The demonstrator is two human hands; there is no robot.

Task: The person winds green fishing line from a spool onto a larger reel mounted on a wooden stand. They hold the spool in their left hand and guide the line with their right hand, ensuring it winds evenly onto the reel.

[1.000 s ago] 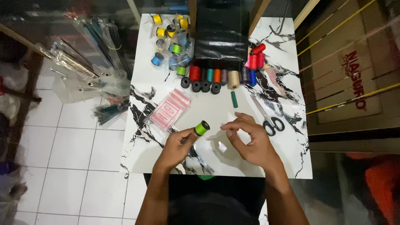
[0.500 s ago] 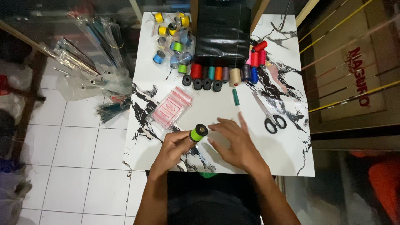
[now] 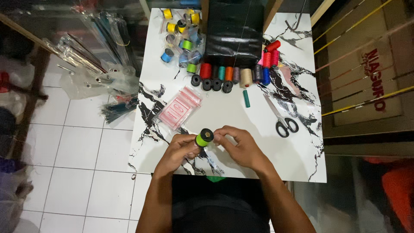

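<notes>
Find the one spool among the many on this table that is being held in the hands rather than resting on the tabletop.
The bright green spool, held between the left hand and right hand; all the others sit farther back on the marble-patterned table.

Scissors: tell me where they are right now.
In the head view the scissors lie flat on the right part of the marble-patterned table, untouched, up and right of the right hand and below the row of thread spools.

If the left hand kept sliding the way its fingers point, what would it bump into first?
The left hand points toward the right hand, and the lime-green thread spool it already holds sits between them, so the right hand's fingertips would probably come first.
</notes>
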